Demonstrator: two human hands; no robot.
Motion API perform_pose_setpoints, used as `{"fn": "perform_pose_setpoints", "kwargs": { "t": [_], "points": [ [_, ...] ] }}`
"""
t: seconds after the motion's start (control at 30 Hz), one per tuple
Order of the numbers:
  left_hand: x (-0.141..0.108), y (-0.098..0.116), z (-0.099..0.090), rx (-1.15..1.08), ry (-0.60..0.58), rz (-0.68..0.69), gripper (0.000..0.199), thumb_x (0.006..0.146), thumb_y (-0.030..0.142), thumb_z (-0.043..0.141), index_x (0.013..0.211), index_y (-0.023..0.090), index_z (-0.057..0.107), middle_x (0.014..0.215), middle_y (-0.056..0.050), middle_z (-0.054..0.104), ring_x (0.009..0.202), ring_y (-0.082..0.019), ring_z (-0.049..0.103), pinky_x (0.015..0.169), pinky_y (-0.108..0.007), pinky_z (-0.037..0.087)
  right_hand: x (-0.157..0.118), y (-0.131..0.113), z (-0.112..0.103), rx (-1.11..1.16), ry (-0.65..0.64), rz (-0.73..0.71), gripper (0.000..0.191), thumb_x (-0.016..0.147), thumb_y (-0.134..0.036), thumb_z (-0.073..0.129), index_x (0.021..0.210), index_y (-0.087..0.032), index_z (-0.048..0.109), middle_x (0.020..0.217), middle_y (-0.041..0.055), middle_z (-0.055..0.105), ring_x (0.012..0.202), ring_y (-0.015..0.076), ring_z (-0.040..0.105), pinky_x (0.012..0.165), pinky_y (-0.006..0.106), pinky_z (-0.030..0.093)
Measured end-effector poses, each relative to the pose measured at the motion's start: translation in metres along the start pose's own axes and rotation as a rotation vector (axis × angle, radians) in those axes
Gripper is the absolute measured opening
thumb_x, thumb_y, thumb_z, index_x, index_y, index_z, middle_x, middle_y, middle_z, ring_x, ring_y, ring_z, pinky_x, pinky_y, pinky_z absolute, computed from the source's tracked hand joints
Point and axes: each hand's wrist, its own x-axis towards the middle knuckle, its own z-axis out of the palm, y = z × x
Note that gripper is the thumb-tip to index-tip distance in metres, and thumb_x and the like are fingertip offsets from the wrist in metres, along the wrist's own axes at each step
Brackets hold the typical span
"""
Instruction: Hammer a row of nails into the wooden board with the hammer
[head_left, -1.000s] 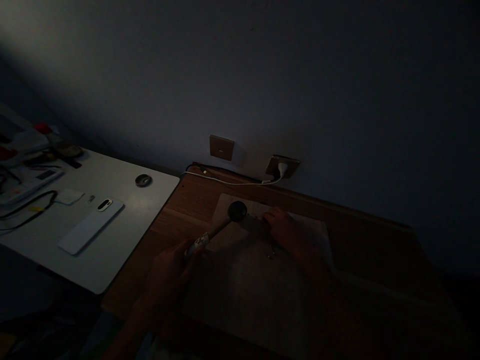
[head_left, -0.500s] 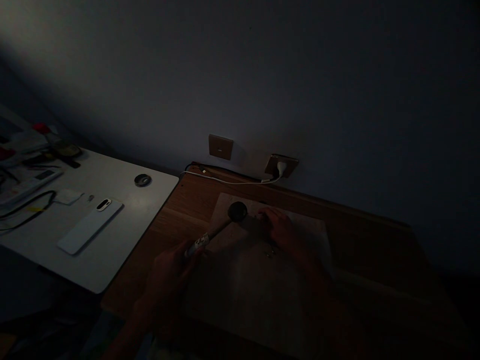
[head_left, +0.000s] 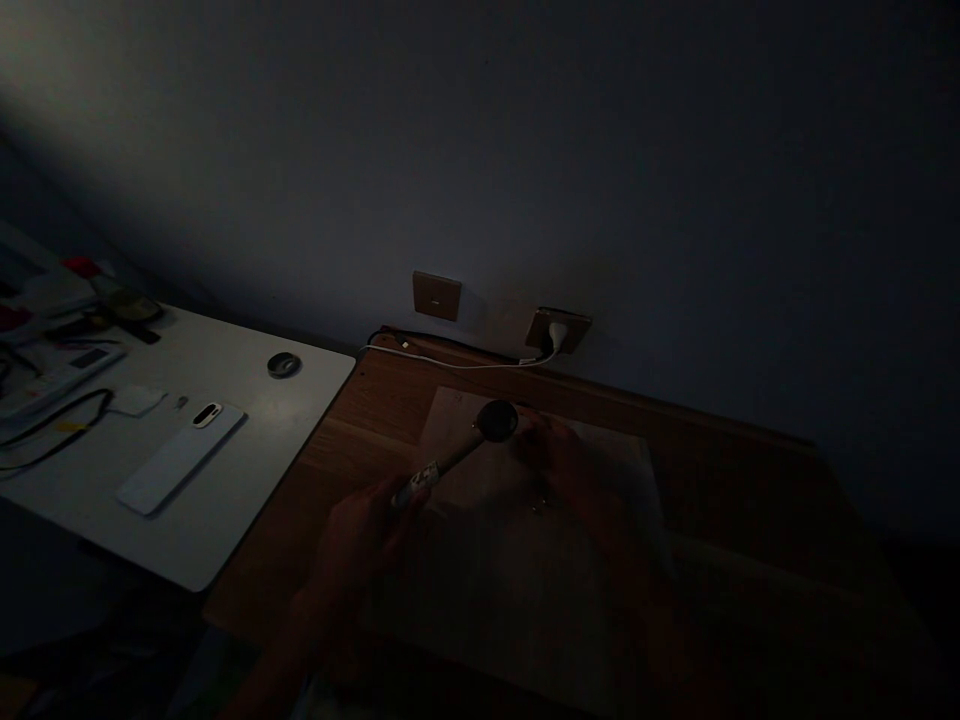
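Note:
My left hand (head_left: 367, 530) is wrapped round the handle of a round-headed tool (head_left: 459, 456). The tool has a pale patterned band on its grip, a straight shaft and a dark round head; its exact kind does not show in the dim light. It slants up to the right over a pale board (head_left: 487, 590). Just right of the head is my right hand (head_left: 559, 455), with its fingers curled; anything in them is lost in shadow. Small shiny pieces (head_left: 538, 505) lie on the board below the right hand.
Left of the wooden table (head_left: 337, 440) stands a white table (head_left: 247, 480) with a phone (head_left: 184, 458), a ring-shaped object (head_left: 283, 365), a power strip (head_left: 60, 385) and cables. A white plug (head_left: 557, 336) sits in a wall socket, its cable (head_left: 465, 364) along the back edge.
My left hand and the tool have moved a little right, bringing the round head nearer my right hand. The right hand has stayed close to the same place.

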Motion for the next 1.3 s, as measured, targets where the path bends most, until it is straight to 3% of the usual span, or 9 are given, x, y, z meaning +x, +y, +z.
{"fn": "perform_pose_setpoints", "kwargs": {
  "t": [0.13, 0.3, 0.43, 0.63, 0.83, 1.03, 1.3],
  "points": [
    [0.009, 0.018, 0.002, 0.038, -0.008, 0.043, 0.036, 0.107, 0.053, 0.044, 0.114, 0.028, 0.07, 0.095, -0.005, 0.08, 0.088, -0.024, 0.078, 0.066, -0.027, 0.038, -0.007, 0.006, -0.008, 0.012, 0.05, 0.045, 0.038, 0.099, -0.032, 0.063, 0.136, -0.024, 0.064, 0.122, 0.0126, 0.077, 0.106, 0.0275, 0.074, 0.088, 0.038, 0.057],
    [0.022, 0.042, 0.0, 0.157, -0.05, 0.077, 0.036, 0.108, 0.052, 0.043, 0.115, 0.028, 0.069, 0.096, -0.007, 0.081, 0.092, -0.027, 0.079, 0.066, -0.028, 0.039, -0.033, 0.03, -0.032, -0.017, 0.118, 0.114, 0.038, 0.09, -0.023, 0.064, 0.128, -0.023, 0.066, 0.12, 0.0118, 0.076, 0.11, 0.0293, 0.073, 0.095, 0.045, 0.057],
    [0.027, 0.051, -0.001, 0.209, -0.083, 0.049, 0.035, 0.108, 0.05, 0.043, 0.117, 0.028, 0.069, 0.103, -0.008, 0.081, 0.093, -0.028, 0.079, 0.066, -0.028, 0.04, -0.055, 0.044, -0.047, -0.053, 0.101, 0.129, 0.023, 0.092, -0.023, 0.059, 0.112, -0.023, 0.07, 0.109, 0.0101, 0.077, 0.101, 0.0281, 0.073, 0.093, 0.045, 0.058],
    [0.023, 0.039, 0.001, 0.095, -0.055, 0.046, 0.035, 0.107, 0.051, 0.046, 0.116, 0.027, 0.071, 0.095, -0.006, 0.081, 0.087, -0.025, 0.078, 0.065, -0.026, 0.037, -0.064, 0.042, -0.044, -0.101, -0.014, 0.126, 0.024, 0.087, -0.022, 0.064, 0.108, -0.021, 0.074, 0.111, 0.0142, 0.077, 0.107, 0.0315, 0.072, 0.096, 0.046, 0.056],
    [0.017, 0.022, 0.005, -0.049, 0.048, 0.009, 0.044, 0.104, 0.056, 0.045, 0.118, 0.026, 0.073, 0.085, -0.005, 0.077, 0.078, -0.022, 0.075, 0.063, -0.025, 0.037, -0.049, 0.033, -0.04, -0.104, -0.098, 0.135, 0.036, 0.08, -0.013, 0.065, 0.114, -0.02, 0.076, 0.101, 0.0126, 0.079, 0.097, 0.0308, 0.074, 0.088, 0.041, 0.056],
    [0.015, 0.01, 0.005, -0.132, 0.086, -0.022, 0.047, 0.101, 0.056, 0.044, 0.108, 0.022, 0.074, 0.082, -0.004, 0.076, 0.072, -0.018, 0.07, 0.061, -0.024, 0.038, -0.026, 0.02, -0.045, -0.057, -0.059, 0.107, 0.042, 0.08, -0.01, 0.066, 0.12, -0.021, 0.072, 0.116, 0.0116, 0.077, 0.105, 0.0276, 0.073, 0.091, 0.039, 0.056],
    [0.012, 0.002, 0.006, -0.158, 0.063, -0.051, 0.048, 0.099, 0.056, 0.045, 0.11, 0.022, 0.077, 0.087, -0.005, 0.078, 0.075, -0.019, 0.071, 0.061, -0.024, 0.038, -0.007, 0.013, -0.028, -0.063, -0.063, 0.058, 0.036, 0.088, -0.008, 0.064, 0.119, -0.021, 0.074, 0.121, 0.0129, 0.077, 0.112, 0.0272, 0.072, 0.1, 0.04, 0.054]
  ]
}}
